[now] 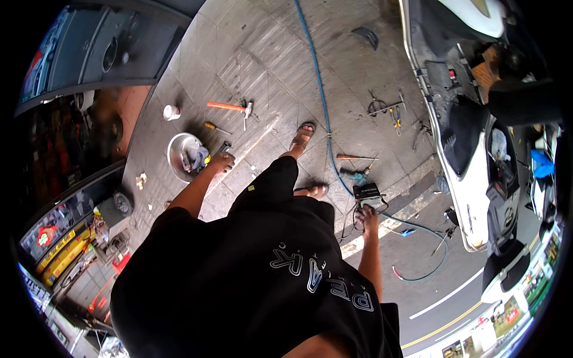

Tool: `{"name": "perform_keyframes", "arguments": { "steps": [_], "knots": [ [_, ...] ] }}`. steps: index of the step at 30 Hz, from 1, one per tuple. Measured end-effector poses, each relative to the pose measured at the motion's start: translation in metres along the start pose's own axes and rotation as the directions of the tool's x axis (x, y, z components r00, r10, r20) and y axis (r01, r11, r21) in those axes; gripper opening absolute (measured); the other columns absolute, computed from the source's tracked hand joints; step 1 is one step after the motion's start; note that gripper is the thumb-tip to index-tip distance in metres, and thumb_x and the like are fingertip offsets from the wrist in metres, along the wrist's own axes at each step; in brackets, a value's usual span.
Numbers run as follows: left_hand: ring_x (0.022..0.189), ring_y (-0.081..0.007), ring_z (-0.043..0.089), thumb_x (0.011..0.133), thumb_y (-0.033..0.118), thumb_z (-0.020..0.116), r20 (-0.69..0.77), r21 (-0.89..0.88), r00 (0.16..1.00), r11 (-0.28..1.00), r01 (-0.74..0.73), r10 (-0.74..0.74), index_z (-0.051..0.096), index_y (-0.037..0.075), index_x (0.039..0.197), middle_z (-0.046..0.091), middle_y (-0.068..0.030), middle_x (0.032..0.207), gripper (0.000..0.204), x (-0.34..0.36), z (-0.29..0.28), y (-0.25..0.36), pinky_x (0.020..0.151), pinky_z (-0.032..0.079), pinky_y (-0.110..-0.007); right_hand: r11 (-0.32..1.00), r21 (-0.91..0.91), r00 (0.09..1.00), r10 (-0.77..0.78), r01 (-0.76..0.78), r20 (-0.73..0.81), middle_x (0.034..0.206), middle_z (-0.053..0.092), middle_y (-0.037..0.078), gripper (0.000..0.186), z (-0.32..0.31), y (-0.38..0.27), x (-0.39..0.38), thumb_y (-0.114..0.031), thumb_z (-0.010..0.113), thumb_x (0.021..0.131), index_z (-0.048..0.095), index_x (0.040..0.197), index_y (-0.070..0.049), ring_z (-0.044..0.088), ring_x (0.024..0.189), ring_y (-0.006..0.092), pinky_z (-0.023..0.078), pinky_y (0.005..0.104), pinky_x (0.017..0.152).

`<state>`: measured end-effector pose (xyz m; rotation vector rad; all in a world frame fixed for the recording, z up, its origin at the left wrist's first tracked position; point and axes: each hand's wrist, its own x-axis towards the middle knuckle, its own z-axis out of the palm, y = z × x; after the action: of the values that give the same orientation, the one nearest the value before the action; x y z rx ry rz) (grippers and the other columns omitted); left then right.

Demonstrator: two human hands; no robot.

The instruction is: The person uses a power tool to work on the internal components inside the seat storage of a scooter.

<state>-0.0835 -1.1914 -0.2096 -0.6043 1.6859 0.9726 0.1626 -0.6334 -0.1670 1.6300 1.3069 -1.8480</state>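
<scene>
My left hand (222, 163) is closed round a short dark cylindrical object (225, 147), whose end sticks out beyond the fingers; its kind is unclear. Right beside that hand stands a round metal basin (178, 156) with dark and grey items and a bit of yellow in it. On the other side, my right hand (367, 221) has its fingers curled on a thin black cable (357, 212). The cable loops by a black box-shaped device (366, 191) on the pavement just beyond this hand. What else the right fingers may hold is hidden.
An orange-handled hammer (227, 107), a screwdriver (216, 127) and a white tub (172, 112) lie ahead on the left. A blue hose (319, 77) crosses the paving. Pliers (396, 120) and a long orange-handled screwdriver (358, 157) lie near a white scooter (465, 203) at right.
</scene>
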Motion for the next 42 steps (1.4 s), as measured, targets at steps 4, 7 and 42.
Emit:
{"name": "perform_keyframes", "arguments": {
  "steps": [4, 7, 42],
  "knots": [
    [0.072, -0.0208, 0.063, 0.077, 0.029, 0.064, -0.098, -0.028, 0.991, 0.996, 0.085, -0.087, 0.065, 0.01, 0.094, 0.067, -0.0053, 0.088, 0.026, -0.029, -0.023, 0.004, 0.061, 0.051, -0.038, 1.0, -0.018, 0.994, -0.01, 0.012, 0.106, 0.106, 0.06, 0.013, 0.039, 0.02, -0.06, 0.042, -0.015, 0.051, 0.089, 0.044, 0.125, -0.001, 0.066, 0.085, 0.0226, 0.055, 0.0289, 0.064],
    [0.075, -0.0225, 0.064, 0.075, 0.025, 0.063, -0.158, 0.05, 0.951, 0.96, 0.275, -0.264, 0.065, 0.007, 0.091, 0.066, -0.0057, 0.086, 0.024, -0.055, -0.018, 0.006, 0.063, 0.051, -0.041, 0.988, -0.151, 0.998, 0.012, -0.004, 0.054, 0.099, 0.06, 0.012, 0.036, 0.022, -0.091, 0.087, -0.01, 0.054, 0.087, 0.047, 0.122, -0.003, 0.065, 0.081, 0.0224, 0.055, 0.0326, 0.064],
    [0.077, -0.0243, 0.065, 0.088, 0.023, 0.057, -0.131, -0.207, 0.663, 0.674, 0.709, -0.737, 0.056, 0.003, 0.106, 0.065, -0.013, 0.091, 0.027, -0.073, 0.089, 0.025, 0.062, 0.053, -0.037, 0.111, -0.983, 0.811, -0.556, -0.147, -0.184, 0.104, 0.063, 0.015, 0.032, -0.014, -0.103, 0.675, -0.034, 0.051, 0.088, 0.063, 0.097, -0.007, 0.064, 0.095, 0.0283, 0.053, 0.0389, 0.076]
  ]
}}
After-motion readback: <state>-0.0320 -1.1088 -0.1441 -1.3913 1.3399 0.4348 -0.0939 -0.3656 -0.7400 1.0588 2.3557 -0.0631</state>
